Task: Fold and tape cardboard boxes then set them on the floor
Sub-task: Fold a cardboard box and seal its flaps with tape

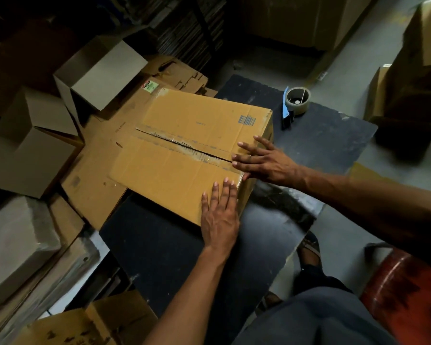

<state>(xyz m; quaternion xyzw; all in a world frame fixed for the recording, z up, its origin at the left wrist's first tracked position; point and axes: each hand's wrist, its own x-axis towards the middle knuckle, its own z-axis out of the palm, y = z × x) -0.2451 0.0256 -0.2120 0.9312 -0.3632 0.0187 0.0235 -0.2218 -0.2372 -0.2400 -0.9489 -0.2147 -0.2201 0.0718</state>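
The cardboard box (197,148) sits on the dark tabletop (159,250), flaps folded down, seam untaped. The left hand (219,215) lies flat on its near corner; the right hand (264,161) presses with straight fingers at the seam's end. The tape dispenser (295,103) rests beyond.

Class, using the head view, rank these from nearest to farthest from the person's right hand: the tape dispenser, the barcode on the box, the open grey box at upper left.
From the right hand:
1. Barcode, just above the fingers on the box top.
2. Tape dispenser, on the dark mat, up and right.
3. Open grey box, far left.
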